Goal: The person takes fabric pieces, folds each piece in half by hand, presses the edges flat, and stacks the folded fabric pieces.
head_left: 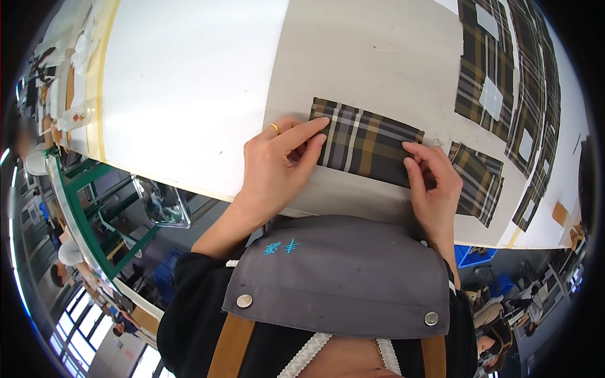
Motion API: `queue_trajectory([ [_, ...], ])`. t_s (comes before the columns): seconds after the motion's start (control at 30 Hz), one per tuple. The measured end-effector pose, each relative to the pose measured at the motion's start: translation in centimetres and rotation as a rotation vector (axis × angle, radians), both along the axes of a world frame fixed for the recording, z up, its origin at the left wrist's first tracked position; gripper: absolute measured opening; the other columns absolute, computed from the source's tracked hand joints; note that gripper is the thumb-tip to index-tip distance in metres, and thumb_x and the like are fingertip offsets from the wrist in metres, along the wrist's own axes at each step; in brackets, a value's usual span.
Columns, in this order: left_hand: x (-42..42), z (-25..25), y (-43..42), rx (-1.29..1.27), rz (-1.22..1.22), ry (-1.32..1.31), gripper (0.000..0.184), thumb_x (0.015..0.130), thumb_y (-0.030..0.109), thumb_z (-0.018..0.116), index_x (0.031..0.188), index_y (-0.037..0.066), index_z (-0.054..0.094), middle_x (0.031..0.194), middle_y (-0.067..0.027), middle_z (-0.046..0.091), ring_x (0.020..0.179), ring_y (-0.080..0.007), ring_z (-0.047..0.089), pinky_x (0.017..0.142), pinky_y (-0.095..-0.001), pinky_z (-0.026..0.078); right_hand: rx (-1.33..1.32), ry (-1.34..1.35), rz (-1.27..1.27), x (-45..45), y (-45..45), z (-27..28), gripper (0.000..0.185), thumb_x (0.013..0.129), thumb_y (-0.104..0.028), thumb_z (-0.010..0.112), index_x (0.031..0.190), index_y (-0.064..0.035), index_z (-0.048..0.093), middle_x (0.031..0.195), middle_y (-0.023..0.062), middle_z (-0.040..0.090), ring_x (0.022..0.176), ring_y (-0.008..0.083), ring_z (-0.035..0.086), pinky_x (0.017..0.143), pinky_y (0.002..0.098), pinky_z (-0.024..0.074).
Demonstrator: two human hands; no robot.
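A dark plaid cloth piece (365, 142) with yellow-brown and white stripes lies on a grey board (353, 63). My left hand (283, 157), with a ring on one finger, pinches its left edge between thumb and forefinger. At the right edge my right hand (435, 179) pinches the cloth in the same way. Just to the right of my right hand rests a smaller stack of plaid pieces (476, 179), partly hidden by that hand.
Long plaid strips (532, 82) and plaid pieces with white labels (482, 69) lie at the right. A white table surface (183, 82) extends left. Below its edge stand a green metal frame (82, 183) and a stool (161, 201). Other people sit farther off.
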State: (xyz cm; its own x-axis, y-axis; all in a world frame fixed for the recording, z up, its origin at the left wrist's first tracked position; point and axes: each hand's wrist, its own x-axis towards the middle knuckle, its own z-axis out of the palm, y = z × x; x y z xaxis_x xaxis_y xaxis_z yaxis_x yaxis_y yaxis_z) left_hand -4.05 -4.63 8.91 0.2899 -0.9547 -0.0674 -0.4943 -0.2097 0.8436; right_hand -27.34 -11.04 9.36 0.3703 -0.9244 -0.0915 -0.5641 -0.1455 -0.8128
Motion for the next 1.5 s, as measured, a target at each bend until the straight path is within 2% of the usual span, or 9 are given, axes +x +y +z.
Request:
queue_trajectory([
  [0.4,0.2,0.3,-0.1,0.007,-0.034,-0.044,0.02,0.087,0.002,0.07,0.107,0.005,0.074,0.083,-0.0075,0.068,0.059,-0.0159,0.063,0.057,-0.0264,0.053,0.002,0.0,0.003,0.0,0.0,0.0,0.021,0.09,0.002,0.067,0.109,-0.0052,0.071,0.08,0.004,0.058,0.066,0.0104,0.055,0.057,0.0231,0.0437],
  [0.9,-0.3,1.0,-0.6,0.058,-0.05,-0.071,0.026,0.088,-0.004,0.068,0.111,0.003,0.074,0.077,-0.0052,0.063,0.066,-0.0098,0.058,0.059,-0.0212,0.047,-0.045,-0.052,0.002,-0.6,-0.1,-0.4,0.018,0.088,-0.001,0.069,0.106,-0.0052,0.07,0.078,0.0052,0.058,0.06,0.0154,0.056,0.055,0.0279,0.0455],
  [1.0,-0.3,0.7,-0.4,0.041,-0.057,-0.104,0.026,0.088,-0.004,0.067,0.111,0.003,0.074,0.076,-0.0049,0.063,0.065,-0.0094,0.058,0.058,-0.0214,0.047,0.012,0.001,0.028,-0.7,-0.2,-0.1,0.021,0.089,0.0,0.067,0.108,-0.0063,0.072,0.081,0.0057,0.062,0.064,0.012,0.057,0.058,0.0248,0.0451],
  [1.07,-0.3,0.5,-0.4,0.006,-0.064,-0.154,0.02,0.088,0.003,0.071,0.108,0.005,0.074,0.08,-0.0061,0.064,0.058,-0.0134,0.057,0.054,-0.0257,0.047,-0.123,0.054,0.051,-0.7,-0.2,-0.3,0.017,0.089,-0.008,0.071,0.106,-0.0075,0.072,0.082,0.0052,0.058,0.061,0.0207,0.059,0.054,0.0336,0.0462],
  [1.17,-0.6,0.7,-0.3,-0.014,-0.109,-0.335,0.02,0.088,0.009,0.072,0.108,0.006,0.073,0.09,-0.0044,0.063,0.054,-0.016,0.055,0.052,-0.0289,0.047,-0.204,0.267,0.135,-0.4,0.1,1.5,0.017,0.088,-0.013,0.072,0.105,-0.0092,0.073,0.093,0.0044,0.059,0.06,0.0217,0.059,0.055,0.0353,0.0469],
  [1.33,-0.4,1.2,-0.5,-0.12,-0.212,-0.646,0.022,0.083,0.015,0.076,0.104,0.008,0.073,0.106,-0.0052,0.061,0.086,-0.0231,0.06,0.067,-0.0335,0.049,-0.32,0.391,0.177,-0.2,-0.2,2.3,0.018,0.085,-0.017,0.075,0.102,-0.0103,0.075,0.109,0.0008,0.061,0.08,0.0203,0.061,0.059,0.0331,0.0494],
  [1.43,-0.1,1.5,-0.8,-0.187,-0.325,-0.801,0.025,0.079,0.015,0.079,0.102,0.008,0.075,0.122,-0.0019,0.066,0.122,-0.0278,0.052,0.105,-0.0488,0.035,-0.534,0.394,0.259,-0.2,-0.6,1.3,0.024,0.078,-0.019,0.079,0.1,-0.0102,0.075,0.114,-0.0024,0.062,0.092,0.0189,0.059,0.063,0.031,0.0516],
  [1.47,0.1,1.5,-0.7,-0.188,-0.324,-0.802,0.025,0.079,0.015,0.079,0.102,0.008,0.075,0.122,-0.0019,0.066,0.122,-0.0278,0.052,0.105,-0.0488,0.035,-0.551,0.411,0.288,-0.3,-0.7,1.3,0.029,0.073,-0.02,0.081,0.1,-0.0099,0.074,0.116,-0.0035,0.063,0.094,0.018,0.058,0.064,0.03,0.0523],
  [1.5,0.3,1.3,-0.6,-0.162,-0.375,-0.83,0.028,0.078,0.018,0.08,0.105,0.009,0.074,0.125,0.0003,0.066,0.129,-0.0279,0.048,0.111,-0.0526,0.024,-0.567,0.428,0.318,-0.4,-0.7,1.2,0.034,0.069,-0.02,0.083,0.1,-0.0097,0.074,0.117,-0.0047,0.063,0.095,0.0172,0.057,0.066,0.0291,0.0529],
])
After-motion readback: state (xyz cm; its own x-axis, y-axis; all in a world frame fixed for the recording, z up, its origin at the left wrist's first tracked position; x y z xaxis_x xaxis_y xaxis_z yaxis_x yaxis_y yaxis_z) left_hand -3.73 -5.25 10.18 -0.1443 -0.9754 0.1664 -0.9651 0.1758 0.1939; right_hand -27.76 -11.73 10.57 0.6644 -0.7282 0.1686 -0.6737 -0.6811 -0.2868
